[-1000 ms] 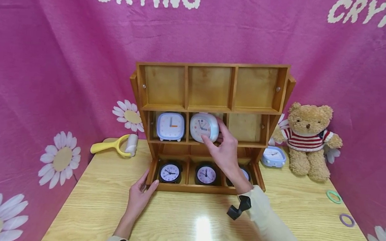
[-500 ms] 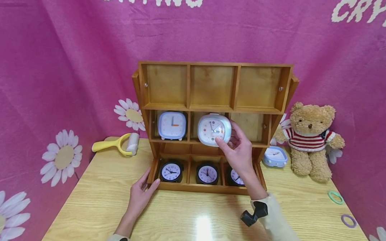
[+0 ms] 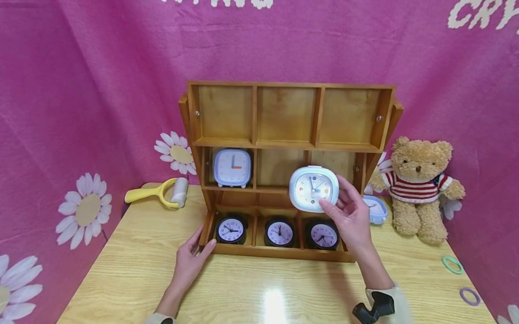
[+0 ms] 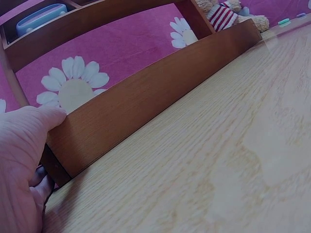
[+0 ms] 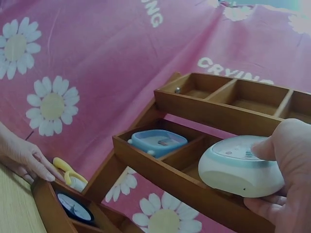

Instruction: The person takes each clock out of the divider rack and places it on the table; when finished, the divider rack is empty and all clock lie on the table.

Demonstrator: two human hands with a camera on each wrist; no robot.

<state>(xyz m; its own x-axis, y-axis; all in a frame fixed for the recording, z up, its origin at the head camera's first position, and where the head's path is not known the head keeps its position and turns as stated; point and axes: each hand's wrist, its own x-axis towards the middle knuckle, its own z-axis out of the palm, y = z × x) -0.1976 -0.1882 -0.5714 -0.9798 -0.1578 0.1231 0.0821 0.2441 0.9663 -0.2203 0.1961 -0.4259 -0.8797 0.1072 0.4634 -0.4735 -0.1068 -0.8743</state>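
My right hand [image 3: 351,218] holds a white and pale-blue alarm clock [image 3: 314,188] by its right side, thumb over the front and fingers behind. The clock hangs in front of the three-tier wooden shelf [image 3: 281,253], overlapping its middle and right compartments in the head view. My left hand [image 3: 188,260] grips the lower left corner of the shelf; in the left wrist view the thumb [image 4: 51,115] lies on the front board. A square lilac-blue clock [image 3: 232,167] stands in the middle tier's left compartment. Black round clocks [image 3: 232,230] fill the three bottom compartments.
A blue clock [image 3: 376,209] lies right of the shelf, partly behind my right hand. Beside it sits a teddy bear [image 3: 414,193] in a striped shirt. A yellow-handled lint roller [image 3: 153,194] lies left. Green [image 3: 452,264] and purple [image 3: 470,296] rings lie near the right table edge.
My right hand has carried the white and pale-blue clock out of the middle compartment, rightward, slightly down and towards me, uncovering the bottom right black clock. The left hand stays at the shelf corner.
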